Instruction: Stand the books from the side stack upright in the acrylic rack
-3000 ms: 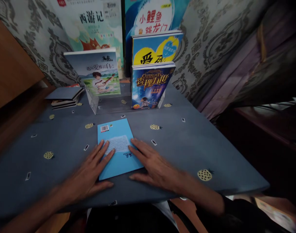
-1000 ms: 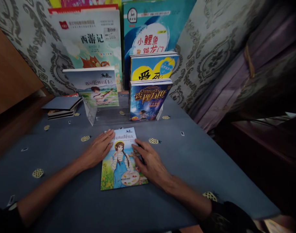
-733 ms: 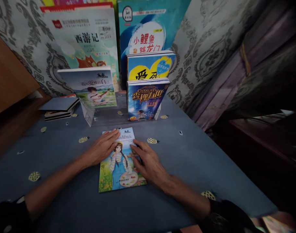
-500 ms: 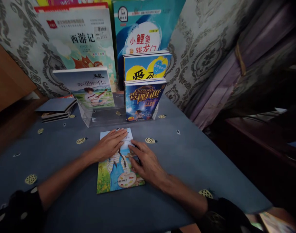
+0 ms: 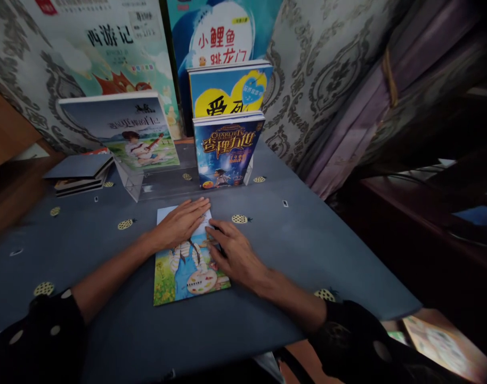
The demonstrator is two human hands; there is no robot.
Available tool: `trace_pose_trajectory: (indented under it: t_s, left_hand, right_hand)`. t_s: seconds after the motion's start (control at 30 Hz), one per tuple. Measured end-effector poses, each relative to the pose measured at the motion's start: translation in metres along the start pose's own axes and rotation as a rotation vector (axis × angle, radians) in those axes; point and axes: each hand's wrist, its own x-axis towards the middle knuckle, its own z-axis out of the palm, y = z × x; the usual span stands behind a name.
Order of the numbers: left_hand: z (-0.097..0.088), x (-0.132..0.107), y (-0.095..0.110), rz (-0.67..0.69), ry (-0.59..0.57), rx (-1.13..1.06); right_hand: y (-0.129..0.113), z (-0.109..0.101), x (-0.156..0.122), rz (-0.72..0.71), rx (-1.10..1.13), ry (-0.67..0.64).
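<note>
A thin picture-covered book (image 5: 187,269) lies flat on the blue-grey tabletop (image 5: 119,330), its cover showing a figure in blue overalls with a paint palette. Across the upper part of the cover rests my left hand (image 5: 182,224), palm down with the fingers stretched out. My right hand (image 5: 237,253) is at the book's right edge, fingers apart and slightly bent, the fingertips over the cover. Neither hand grips the book. Part of its title is covered by my left hand.
Beyond the book, a clear stand (image 5: 127,181) bears a landscape-covered book (image 5: 139,136) and a dark blue book (image 5: 225,154). Taller books (image 5: 107,50) lean behind. A small book stack (image 5: 81,170) lies left. The table's right edge (image 5: 371,261) slopes toward me.
The camera view has shifted, so the stand and books appear higher and further left. Both hands keep nearly the same pose on the book.
</note>
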Motion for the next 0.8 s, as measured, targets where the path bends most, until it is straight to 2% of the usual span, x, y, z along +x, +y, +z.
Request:
trace_pose_trajectory:
  t_s: [0.27, 0.53, 0.8]
  left_hand:
    - [-0.008, -0.011, 0.014, 0.066, -0.060, -0.002]
    - [-0.008, -0.023, 0.028, 0.107, -0.058, -0.031]
    - [-0.012, -0.038, 0.052, 0.114, -0.108, -0.067]
  right_hand:
    - [0.000, -0.001, -0.003, -0.012, 0.017, 0.005]
    - [0.000, -0.004, -0.016, -0.031, 0.101, 0.019]
    - [-0.011, -0.018, -0.037, -0.049, 0.228, 0.007]
